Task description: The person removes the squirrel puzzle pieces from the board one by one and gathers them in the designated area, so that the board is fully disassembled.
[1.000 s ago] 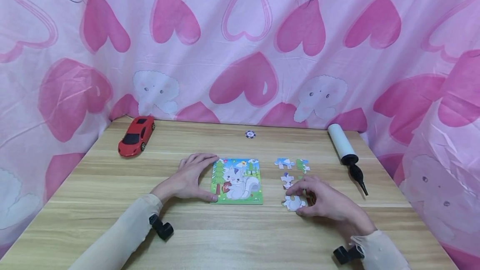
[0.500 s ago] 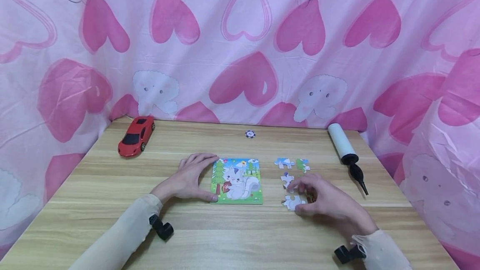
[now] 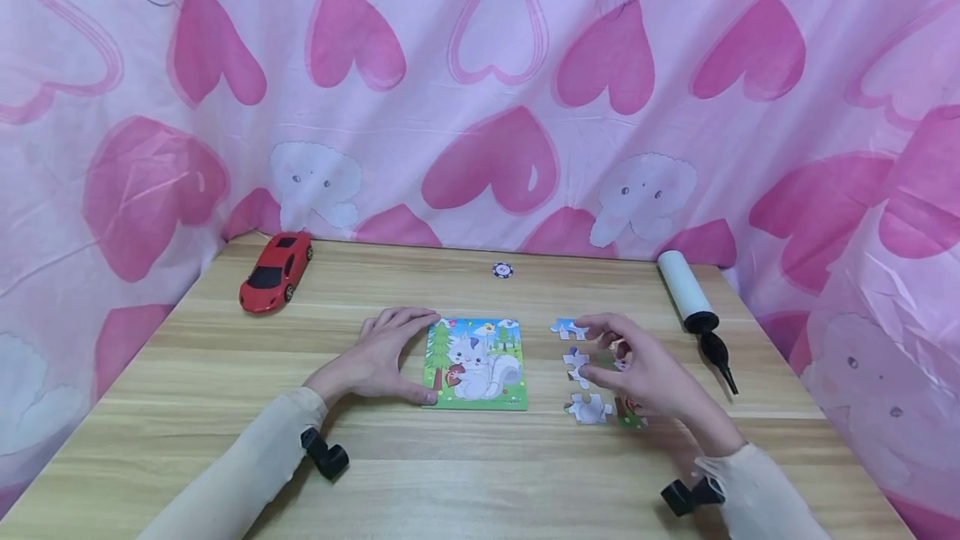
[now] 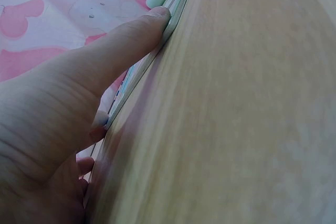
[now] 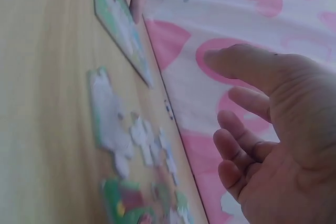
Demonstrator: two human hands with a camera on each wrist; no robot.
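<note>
"Which step is this?"

"Picking out or arranging parts of a jigsaw, I'd judge. Nearest the table's [image 3: 480, 490] near edge, right of centre, lies a white jigsaw piece [image 3: 589, 409], with a red-and-green jigsaw piece [image 3: 632, 417] just beside it. Farther in are a white-and-purple piece [image 3: 577, 365] and a sky-blue piece [image 3: 567, 328]."

"And the hands?"

"The left hand [image 3: 375, 361] is spread wide, touching the near-left and far-left corners of the squirrel picture board [image 3: 476, 361], mid-table. The right hand [image 3: 651, 369] is half-open over the pieces, holding nothing that I can see."

"Next move?"

"Probably calls for a pinch on one piece's edge, without nudging its neighbours."

"Obstacles?"

"Only the right hand, hiding some pieces. Beyond, the hand pump [image 3: 686, 290] lies toward the far-right corner, the toy sports car [image 3: 277, 273] by the far-left, the poker chip [image 3: 502, 271] near the far edge, then the heart-print curtain [image 3: 420, 132]."
</note>
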